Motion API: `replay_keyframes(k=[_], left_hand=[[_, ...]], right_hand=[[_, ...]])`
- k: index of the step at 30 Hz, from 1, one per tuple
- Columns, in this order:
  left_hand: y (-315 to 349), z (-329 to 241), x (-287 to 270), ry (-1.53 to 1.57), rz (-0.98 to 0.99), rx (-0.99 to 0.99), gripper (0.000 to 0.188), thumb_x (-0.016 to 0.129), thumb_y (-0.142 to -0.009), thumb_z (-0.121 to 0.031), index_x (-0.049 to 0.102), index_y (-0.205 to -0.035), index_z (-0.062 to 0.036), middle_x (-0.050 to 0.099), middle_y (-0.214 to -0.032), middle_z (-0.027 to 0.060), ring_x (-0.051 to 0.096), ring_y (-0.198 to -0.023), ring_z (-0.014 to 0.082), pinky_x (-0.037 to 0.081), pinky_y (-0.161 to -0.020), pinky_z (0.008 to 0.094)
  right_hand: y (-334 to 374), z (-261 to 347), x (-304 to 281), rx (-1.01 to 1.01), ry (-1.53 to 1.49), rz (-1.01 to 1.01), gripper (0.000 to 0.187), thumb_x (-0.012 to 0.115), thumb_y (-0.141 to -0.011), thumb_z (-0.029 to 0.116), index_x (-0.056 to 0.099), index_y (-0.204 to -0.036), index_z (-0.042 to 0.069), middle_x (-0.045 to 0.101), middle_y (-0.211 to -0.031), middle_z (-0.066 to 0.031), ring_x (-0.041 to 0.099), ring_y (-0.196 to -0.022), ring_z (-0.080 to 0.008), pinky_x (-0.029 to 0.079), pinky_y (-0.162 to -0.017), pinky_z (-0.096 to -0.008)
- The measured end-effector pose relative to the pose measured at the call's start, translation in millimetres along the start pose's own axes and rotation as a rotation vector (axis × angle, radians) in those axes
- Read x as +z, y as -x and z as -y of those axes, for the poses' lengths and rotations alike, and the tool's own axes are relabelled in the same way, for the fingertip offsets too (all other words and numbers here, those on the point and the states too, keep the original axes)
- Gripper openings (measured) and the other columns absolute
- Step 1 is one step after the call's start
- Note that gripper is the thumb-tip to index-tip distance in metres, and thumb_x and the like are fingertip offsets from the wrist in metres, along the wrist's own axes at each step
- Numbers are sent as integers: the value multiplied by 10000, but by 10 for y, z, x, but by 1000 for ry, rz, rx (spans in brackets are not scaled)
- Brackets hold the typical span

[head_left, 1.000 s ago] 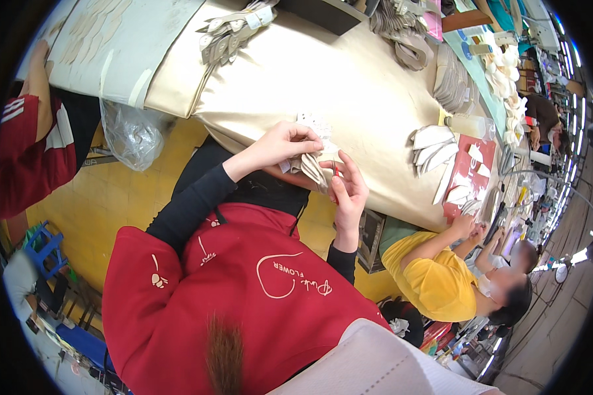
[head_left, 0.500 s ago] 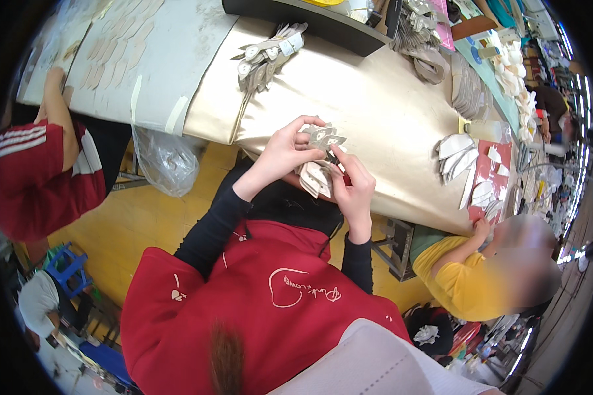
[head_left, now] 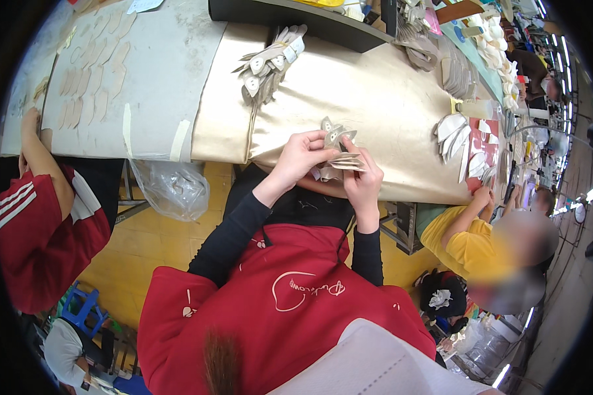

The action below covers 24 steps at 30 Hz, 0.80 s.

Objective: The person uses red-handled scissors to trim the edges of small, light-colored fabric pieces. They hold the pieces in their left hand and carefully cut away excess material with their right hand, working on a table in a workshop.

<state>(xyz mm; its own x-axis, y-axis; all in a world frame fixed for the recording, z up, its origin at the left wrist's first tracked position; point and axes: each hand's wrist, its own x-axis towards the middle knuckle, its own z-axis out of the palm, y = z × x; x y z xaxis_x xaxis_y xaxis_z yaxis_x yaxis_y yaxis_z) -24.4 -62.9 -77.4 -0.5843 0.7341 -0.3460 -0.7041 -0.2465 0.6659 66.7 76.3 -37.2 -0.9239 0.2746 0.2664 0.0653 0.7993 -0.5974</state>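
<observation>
Beige stack (head_left: 346, 162) held, long axis left-to-right.

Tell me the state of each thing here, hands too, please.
Held pieces: partly fanned
Left hand: closed on held pieces
Right hand: touching held pieces
Grey bundle: gathered together
Clear plastic bag: hanging
Pale pieces: laid out in rows
White pieces: overlapping, fanned

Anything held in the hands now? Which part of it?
A fanned bundle of grey-beige cut pieces, gripped at its left side by the left hand. The right hand is at its right side; whether it grips too can't be told.
</observation>
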Motion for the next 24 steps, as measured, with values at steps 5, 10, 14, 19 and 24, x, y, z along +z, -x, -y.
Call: replay_keyframes(k=[5,10,14,19,24], left_hand=[[-8,-10,-25,12,30,-4,311,686,-895,-73,617,-1192,-11,724,-891,13,585,-614,12,436,-460,163],[47,-62,-10,-130,19,-20,338,679,-905,-59,584,-1223,5,727,-967,43,644,-750,45,495,-553,173],[70,-28,25,-101,-8,-13,311,682,-905,-58,602,-1200,-4,728,-953,35,634,-736,37,488,-540,168],[48,112,139,-94,-103,176,321,684,-898,-21,538,-1184,-25,708,-881,54,596,-671,32,454,-521,181],[96,206,200,-94,-81,236,403,658,-894,52,432,-1208,-59,677,-1040,140,675,-940,139,549,-808,241]], right_hand=[[25,44,33,38,-16,-8,510,644,-764,-21,687,-1245,144,661,-875,-92,645,-658,-250,515,-616,-331],[31,57,21,35,-49,-18,505,641,-768,-28,689,-1242,139,662,-877,-95,652,-668,-248,519,-623,-333],[74,31,41,36,-80,-33,501,639,-768,-28,692,-1237,139,662,-882,-95,657,-679,-252,525,-630,-339],[136,-79,70,-14,-44,-74,508,654,-731,-24,714,-1205,148,659,-891,-98,658,-687,-254,532,-634,-344],[178,-196,65,-72,-36,-118,516,697,-682,21,735,-1173,172,659,-879,-94,656,-684,-241,528,-612,-339]])
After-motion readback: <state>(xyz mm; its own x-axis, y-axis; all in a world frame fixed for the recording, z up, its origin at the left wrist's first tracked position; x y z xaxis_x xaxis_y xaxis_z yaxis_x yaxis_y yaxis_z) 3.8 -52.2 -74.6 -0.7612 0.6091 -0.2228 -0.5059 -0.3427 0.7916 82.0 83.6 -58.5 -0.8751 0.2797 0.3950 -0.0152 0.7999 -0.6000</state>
